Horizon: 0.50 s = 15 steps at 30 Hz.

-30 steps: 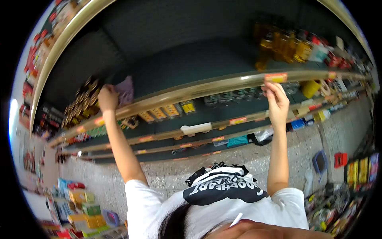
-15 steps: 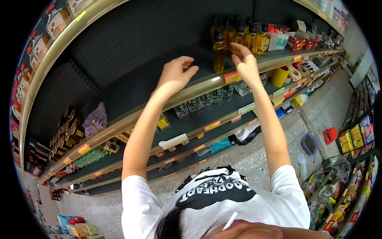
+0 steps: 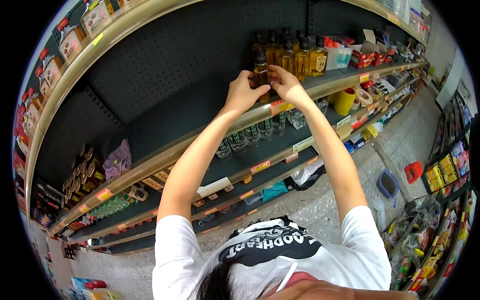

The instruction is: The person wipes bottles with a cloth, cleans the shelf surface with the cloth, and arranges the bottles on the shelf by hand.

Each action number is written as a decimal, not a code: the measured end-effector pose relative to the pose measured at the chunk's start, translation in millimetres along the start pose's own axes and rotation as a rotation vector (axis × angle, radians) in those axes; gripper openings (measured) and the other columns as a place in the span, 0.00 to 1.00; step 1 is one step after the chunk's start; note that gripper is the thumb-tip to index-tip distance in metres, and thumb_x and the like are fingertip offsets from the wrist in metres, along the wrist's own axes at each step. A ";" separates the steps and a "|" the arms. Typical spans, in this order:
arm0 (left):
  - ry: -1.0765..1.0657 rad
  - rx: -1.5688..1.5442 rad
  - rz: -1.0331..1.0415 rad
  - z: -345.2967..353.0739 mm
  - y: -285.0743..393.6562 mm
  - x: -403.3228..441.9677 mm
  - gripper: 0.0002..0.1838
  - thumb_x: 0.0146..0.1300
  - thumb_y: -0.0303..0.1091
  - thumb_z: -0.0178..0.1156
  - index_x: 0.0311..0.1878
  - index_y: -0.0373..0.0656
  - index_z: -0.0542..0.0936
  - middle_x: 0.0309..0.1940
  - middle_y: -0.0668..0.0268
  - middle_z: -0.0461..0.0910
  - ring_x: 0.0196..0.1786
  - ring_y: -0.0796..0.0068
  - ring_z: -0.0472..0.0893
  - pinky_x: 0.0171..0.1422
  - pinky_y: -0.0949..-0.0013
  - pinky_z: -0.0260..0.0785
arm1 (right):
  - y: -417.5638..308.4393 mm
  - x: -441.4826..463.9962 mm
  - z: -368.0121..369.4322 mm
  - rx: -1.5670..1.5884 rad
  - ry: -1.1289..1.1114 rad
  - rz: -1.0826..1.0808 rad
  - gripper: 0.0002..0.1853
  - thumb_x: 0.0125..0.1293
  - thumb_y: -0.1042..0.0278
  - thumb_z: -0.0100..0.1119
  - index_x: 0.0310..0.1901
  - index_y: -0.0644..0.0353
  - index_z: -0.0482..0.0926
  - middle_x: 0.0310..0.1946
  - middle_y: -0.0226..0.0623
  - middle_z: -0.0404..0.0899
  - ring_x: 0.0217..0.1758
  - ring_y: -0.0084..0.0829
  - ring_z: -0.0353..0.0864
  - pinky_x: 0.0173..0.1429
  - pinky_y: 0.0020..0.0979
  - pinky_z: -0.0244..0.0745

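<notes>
Left hand and right hand are clamped on the bottle from opposite sides. It stands upright near the shelf's front edge. Other bottles stand just beside and behind it; a white box adjoins them.

Glossy glass btl, matt backboard (perforated, prob. metal), shiny shelf edge, soft crumpled cloth.

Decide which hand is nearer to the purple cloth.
Left. The left hand is on the side of the front bottle towards the cloth; the right hand, on the far side.
</notes>
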<state>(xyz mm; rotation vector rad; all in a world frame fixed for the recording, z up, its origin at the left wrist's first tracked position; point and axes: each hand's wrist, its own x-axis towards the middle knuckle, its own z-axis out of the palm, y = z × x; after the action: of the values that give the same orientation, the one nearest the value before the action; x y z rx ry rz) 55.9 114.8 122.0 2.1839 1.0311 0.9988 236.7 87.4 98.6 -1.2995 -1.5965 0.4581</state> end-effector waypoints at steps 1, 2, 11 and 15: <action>-0.015 0.008 0.006 -0.7 -0.2 -0.1 0.35 0.57 0.47 0.72 0.58 0.29 0.72 0.46 0.47 0.83 0.48 0.59 0.85 0.52 0.62 0.77 | 1.0 -1.5 1.0 0.031 0.005 -0.007 0.29 0.66 0.78 0.52 0.70 0.68 0.63 0.59 0.53 0.77 0.63 0.44 0.77 0.65 0.37 0.72; -0.029 0.016 0.014 -1.5 -1.0 -0.6 0.35 0.60 0.47 0.71 0.60 0.30 0.71 0.48 0.48 0.83 0.49 0.60 0.85 0.53 0.62 0.77 | 1.5 -2.7 1.8 0.062 0.010 -0.016 0.29 0.66 0.76 0.53 0.70 0.69 0.63 0.58 0.54 0.78 0.63 0.46 0.78 0.64 0.38 0.72; -0.017 -0.029 -0.023 -14.0 -9.4 -8.0 0.25 0.69 0.36 0.62 0.63 0.31 0.70 0.52 0.49 0.81 0.53 0.61 0.83 0.56 0.62 0.74 | -3.5 -9.6 2.2 0.012 -0.005 -0.018 0.31 0.67 0.74 0.58 0.71 0.66 0.63 0.62 0.52 0.75 0.58 0.44 0.81 0.59 0.39 0.76; 0.074 -0.045 -0.048 -12.9 -17.1 -10.6 0.21 0.69 0.31 0.59 0.61 0.31 0.71 0.49 0.50 0.83 0.50 0.61 0.84 0.53 0.63 0.75 | -22.3 -19.4 -2.1 -0.006 -0.037 0.029 0.30 0.67 0.74 0.58 0.70 0.65 0.64 0.62 0.50 0.75 0.50 0.40 0.84 0.56 0.40 0.78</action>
<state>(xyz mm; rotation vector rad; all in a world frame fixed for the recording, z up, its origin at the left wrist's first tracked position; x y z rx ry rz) 33.8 117.9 113.3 2.0905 1.0790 1.0774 225.6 61.7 108.2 -1.3270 -1.6126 0.4987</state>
